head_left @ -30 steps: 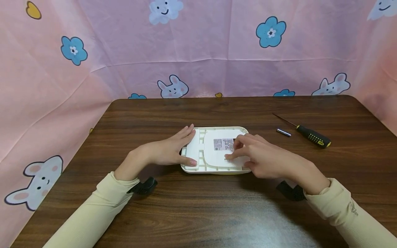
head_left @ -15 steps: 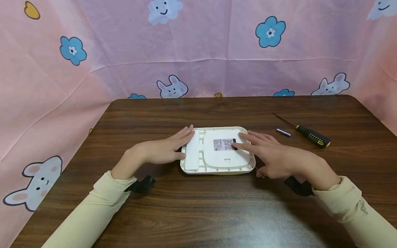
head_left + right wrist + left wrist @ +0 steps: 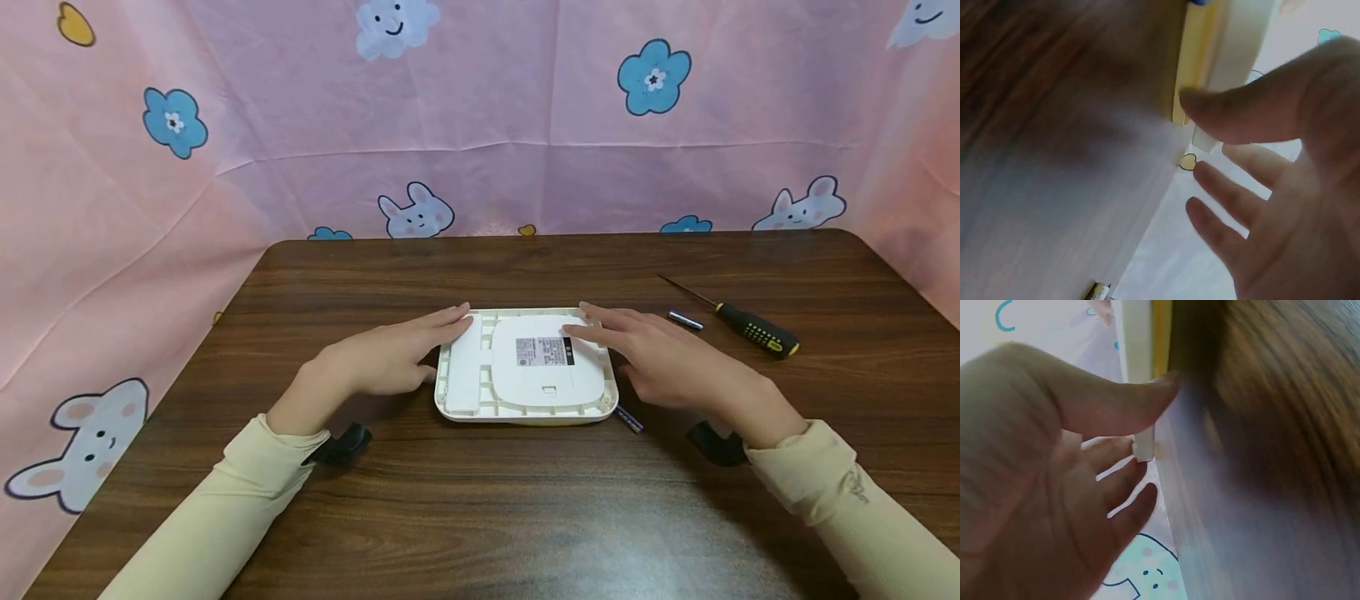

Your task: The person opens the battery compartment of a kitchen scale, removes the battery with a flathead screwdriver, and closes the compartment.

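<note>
A flat white plastic device (image 3: 465, 367), with rounded corners and a yellow layer beneath, lies label side up at mid table. A printed label (image 3: 542, 352) and a small latch show on its raised panel. My left hand (image 3: 386, 354) holds its left edge, fingers over the top and thumb (image 3: 1129, 406) at the side. At the right edge my right hand (image 3: 667, 358) grips likewise, its fingers over the far right corner and its thumb (image 3: 1235, 112) against the yellow layer. A battery (image 3: 628, 418) lies by the near right corner.
Another battery (image 3: 686, 320) lies to the right, beside a screwdriver (image 3: 757, 330) with a black and yellow handle. The dark wood table (image 3: 480, 500) ends at a pink patterned cloth (image 3: 510, 100) at the back and sides.
My right hand has drawn back from the device's latch to its right edge, uncovering the panel and the near battery. My left thumb has moved off the top to the left side.
</note>
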`<state>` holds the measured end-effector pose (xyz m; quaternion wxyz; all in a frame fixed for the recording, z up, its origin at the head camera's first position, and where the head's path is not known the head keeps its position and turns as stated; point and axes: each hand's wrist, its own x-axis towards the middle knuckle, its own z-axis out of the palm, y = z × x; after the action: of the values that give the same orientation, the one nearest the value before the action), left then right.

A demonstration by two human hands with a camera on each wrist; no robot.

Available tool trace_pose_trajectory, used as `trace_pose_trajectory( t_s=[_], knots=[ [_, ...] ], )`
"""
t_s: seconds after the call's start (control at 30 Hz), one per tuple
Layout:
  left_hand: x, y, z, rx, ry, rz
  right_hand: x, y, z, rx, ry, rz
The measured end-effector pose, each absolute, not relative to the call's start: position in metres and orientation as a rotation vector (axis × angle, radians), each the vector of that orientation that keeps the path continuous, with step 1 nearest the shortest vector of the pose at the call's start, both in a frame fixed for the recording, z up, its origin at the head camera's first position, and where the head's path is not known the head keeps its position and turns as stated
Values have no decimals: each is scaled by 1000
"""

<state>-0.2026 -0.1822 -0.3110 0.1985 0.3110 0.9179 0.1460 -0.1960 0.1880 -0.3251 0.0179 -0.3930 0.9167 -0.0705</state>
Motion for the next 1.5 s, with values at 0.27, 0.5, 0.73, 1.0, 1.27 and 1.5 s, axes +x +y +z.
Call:
trace_pose_trajectory(
  t_s=[0.27, 0.5, 0.73, 1.0, 1.27, 1.5],
  knots=[
    [-203, -179, -313, 918, 2619, 340, -201, 186, -332, -1186, 2920, -190],
    [-205, -183, -319, 921, 2583, 380, -207, 188, -336, -1190, 2929, -246],
    [-209, -191, -320, 904, 2527, 523, -213, 196, -337, -1202, 2831, -515],
    [-214, -192, -315, 955, 2586, 572, -216, 203, -336, -1141, 2748, -703],
    [-215, -190, -311, 951, 2701, 595, -219, 208, -337, -970, 2692, -881],
    [-218, -187, -316, 827, 2793, 692, -217, 207, -335, -873, 2684, -1022]
  ],
)
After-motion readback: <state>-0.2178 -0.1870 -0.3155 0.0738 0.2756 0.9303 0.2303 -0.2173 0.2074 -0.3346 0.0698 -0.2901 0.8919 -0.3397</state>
